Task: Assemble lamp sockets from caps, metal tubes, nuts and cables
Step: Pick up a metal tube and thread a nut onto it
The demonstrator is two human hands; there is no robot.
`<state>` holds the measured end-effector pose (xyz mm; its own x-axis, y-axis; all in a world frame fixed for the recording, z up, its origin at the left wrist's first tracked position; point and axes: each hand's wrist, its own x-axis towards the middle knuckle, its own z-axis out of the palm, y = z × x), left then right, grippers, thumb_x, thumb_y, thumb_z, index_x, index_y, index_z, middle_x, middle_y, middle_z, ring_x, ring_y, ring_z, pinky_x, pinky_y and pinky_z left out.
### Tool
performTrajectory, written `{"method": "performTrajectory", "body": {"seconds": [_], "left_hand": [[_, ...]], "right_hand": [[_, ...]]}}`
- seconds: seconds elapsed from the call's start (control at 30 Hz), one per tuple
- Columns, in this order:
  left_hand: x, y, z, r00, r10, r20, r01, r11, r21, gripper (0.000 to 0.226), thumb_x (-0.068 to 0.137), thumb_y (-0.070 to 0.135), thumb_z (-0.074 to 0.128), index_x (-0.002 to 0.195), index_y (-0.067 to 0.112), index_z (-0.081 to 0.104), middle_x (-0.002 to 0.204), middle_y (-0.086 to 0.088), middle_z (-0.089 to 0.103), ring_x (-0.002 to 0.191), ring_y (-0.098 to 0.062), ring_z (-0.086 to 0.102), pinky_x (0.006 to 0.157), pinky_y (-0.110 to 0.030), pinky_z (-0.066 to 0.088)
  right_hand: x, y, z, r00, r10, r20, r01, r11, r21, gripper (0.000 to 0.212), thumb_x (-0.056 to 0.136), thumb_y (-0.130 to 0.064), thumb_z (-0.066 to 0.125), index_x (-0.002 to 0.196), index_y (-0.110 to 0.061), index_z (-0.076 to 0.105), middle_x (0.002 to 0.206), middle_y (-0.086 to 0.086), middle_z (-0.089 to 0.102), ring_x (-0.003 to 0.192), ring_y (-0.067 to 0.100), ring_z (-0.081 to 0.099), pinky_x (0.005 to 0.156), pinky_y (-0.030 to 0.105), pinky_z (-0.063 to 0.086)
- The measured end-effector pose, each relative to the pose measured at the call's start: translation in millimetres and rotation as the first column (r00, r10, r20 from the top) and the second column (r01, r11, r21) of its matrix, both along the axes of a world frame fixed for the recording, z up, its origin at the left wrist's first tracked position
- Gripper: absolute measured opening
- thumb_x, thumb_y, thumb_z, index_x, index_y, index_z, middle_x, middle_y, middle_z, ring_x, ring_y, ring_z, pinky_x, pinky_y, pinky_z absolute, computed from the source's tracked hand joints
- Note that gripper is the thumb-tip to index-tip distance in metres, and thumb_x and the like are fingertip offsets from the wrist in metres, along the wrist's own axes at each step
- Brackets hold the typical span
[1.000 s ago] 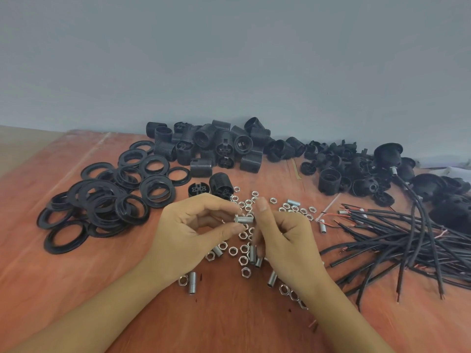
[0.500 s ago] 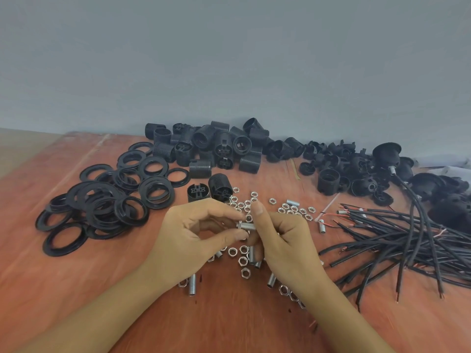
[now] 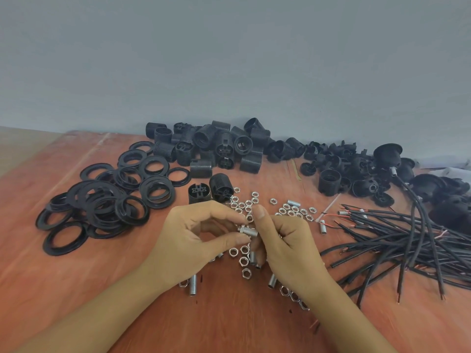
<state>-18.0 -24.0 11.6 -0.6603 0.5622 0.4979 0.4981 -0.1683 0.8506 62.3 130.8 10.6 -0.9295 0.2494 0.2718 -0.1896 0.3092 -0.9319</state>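
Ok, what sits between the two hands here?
A short metal tube, apparently with a nut on its left end, pinched by the left hand and right hand; head view shows it.

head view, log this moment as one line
left hand: pinches metal tube end | right hand: grips other end | loose nuts: scattered beneath | cables: untouched, right side

A head-worn wide view looks forward and down, close over the table (image 3: 63, 289).
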Motion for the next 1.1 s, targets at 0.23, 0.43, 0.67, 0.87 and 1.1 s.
{"method": "performTrajectory", "body": {"seconds": [0.23,0.43,0.67,0.87,1.1], "left_hand": [[-3.4,0.0,-1.7,1.0,-0.003,-0.003,0.003,0.999,0.032,0.022,0.07,0.023,0.081,0.091,0.019,0.074,0.084,0.0,0.073,0.074,-0.018,0.07,0.067,-0.025,0.056],[-5.1,-0.5,-1.9,0.998,-0.042,-0.051,0.043,0.999,0.032,0.019,0.074,0.017,0.08,0.092,0.016,0.075,0.089,0.001,0.074,0.076,-0.016,0.07,0.066,-0.022,0.055],[-4.1,0.2,-2.1,0.999,-0.022,-0.044,0.024,0.999,0.047,0.018,0.073,0.02,0.079,0.09,0.017,0.075,0.087,0.0,0.074,0.075,-0.018,0.07,0.065,-0.025,0.056],[-3.0,1.2,-2.3,0.999,-0.017,-0.039,0.019,0.998,0.057,0.018,0.073,0.02,0.08,0.09,0.017,0.075,0.087,0.0,0.073,0.075,-0.019,0.07,0.065,-0.025,0.056],[-0.7,2.8,-2.2,1.0,0.012,0.007,-0.013,0.997,0.073,0.017,0.07,0.024,0.08,0.087,0.022,0.075,0.085,0.002,0.074,0.075,-0.018,0.071,0.067,-0.023,0.056]], "right_hand": [[0.9,-0.7,-0.4,0.999,0.034,-0.039,-0.032,0.998,0.049,0.05,0.098,-0.046,0.049,0.059,-0.018,0.063,0.049,-0.002,0.058,0.047,0.005,0.051,0.049,0.019,0.04],[1.0,-0.5,-1.2,0.996,0.061,-0.058,-0.055,0.993,0.1,0.047,0.096,-0.044,0.057,0.065,-0.01,0.066,0.053,0.008,0.056,0.049,0.009,0.048,0.05,0.029,0.042],[-0.1,-0.5,-1.5,0.995,0.068,-0.069,-0.063,0.995,0.077,0.043,0.092,-0.05,0.052,0.058,-0.027,0.063,0.049,-0.004,0.054,0.046,0.014,0.048,0.051,0.034,0.045],[0.3,-1.4,-0.7,0.995,0.071,-0.068,-0.069,0.997,0.041,0.045,0.092,-0.051,0.051,0.062,-0.02,0.062,0.052,0.005,0.053,0.05,0.011,0.047,0.051,0.028,0.04],[-0.2,-0.2,-5.0,0.999,-0.009,-0.045,0.016,0.989,0.147,0.071,0.096,-0.063,0.035,0.054,-0.009,0.057,0.048,0.008,0.055,0.043,0.012,0.048,0.049,0.031,0.042]]}}
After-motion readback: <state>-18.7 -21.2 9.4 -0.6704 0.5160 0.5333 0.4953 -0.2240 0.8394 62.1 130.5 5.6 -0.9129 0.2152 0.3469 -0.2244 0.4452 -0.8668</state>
